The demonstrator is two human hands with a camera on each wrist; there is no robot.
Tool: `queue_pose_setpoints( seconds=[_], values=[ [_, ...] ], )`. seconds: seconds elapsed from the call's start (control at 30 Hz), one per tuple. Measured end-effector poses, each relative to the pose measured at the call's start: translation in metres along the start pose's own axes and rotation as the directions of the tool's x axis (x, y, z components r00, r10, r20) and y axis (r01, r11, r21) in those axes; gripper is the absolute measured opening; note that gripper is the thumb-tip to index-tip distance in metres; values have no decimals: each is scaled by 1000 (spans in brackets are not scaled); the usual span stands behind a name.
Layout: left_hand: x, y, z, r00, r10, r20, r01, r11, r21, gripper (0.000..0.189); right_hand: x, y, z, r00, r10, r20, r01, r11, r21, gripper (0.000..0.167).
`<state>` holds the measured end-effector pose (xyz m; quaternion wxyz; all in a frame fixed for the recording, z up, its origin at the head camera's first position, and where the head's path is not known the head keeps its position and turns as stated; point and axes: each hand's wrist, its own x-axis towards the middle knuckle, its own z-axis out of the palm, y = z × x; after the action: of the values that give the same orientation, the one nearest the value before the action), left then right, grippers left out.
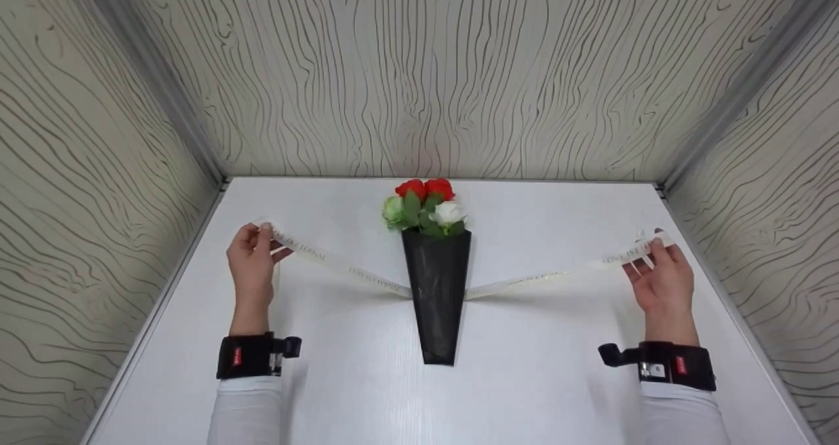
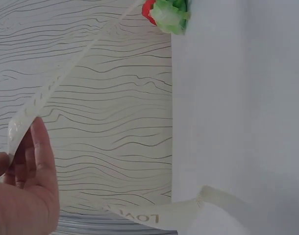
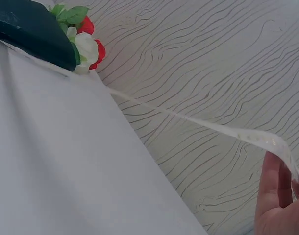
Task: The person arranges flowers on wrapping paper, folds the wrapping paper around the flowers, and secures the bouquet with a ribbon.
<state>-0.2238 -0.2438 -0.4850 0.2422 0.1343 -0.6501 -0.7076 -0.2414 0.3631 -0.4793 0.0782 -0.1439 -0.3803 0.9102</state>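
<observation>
A bouquet of red, white and green artificial flowers lies on the table in a black paper wrap. Behind the wrap passes a white ribbon printed with gold letters, its two sides lifted outward. At the left, my left hand pinches the ribbon between thumb and fingers; in the left wrist view a loose tail hangs down onto the table. On the far right my right hand pinches the other side near its end. Neither hand touches the bouquet.
The white table is bounded by wood-grain patterned panels at the back and both sides. Grey metal posts stand at the corners. Each wrist wears a black strap with a camera.
</observation>
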Motion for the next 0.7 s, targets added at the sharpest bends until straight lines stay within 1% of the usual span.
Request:
queue_pose_setpoints(
  seconds=[0.13,0.23,0.37,0.47,0.57,0.67,0.7],
  values=[
    [2,14,14,997,47,67,-48,999,15,28,3,-1,21,997,-56,57,62,992,-108,36],
    [1,24,26,988,84,131,-89,996,31,25,5,-2,40,990,-85,115,107,973,-203,35],
    [0,36,43,965,109,238,-126,990,56,23,6,-1,66,972,-109,208,173,932,-318,38],
    [-2,43,55,945,95,313,-128,988,86,24,6,1,84,956,-117,268,219,894,-392,40],
    [-5,48,67,928,76,364,-130,984,125,23,6,5,101,939,-97,331,247,860,-447,42],
    [-7,49,79,913,64,402,-130,981,141,22,7,11,117,914,-64,400,275,823,-497,44],
    [-9,49,83,906,63,418,-136,980,146,21,6,13,121,905,-47,423,282,811,-513,45]
  ],
)
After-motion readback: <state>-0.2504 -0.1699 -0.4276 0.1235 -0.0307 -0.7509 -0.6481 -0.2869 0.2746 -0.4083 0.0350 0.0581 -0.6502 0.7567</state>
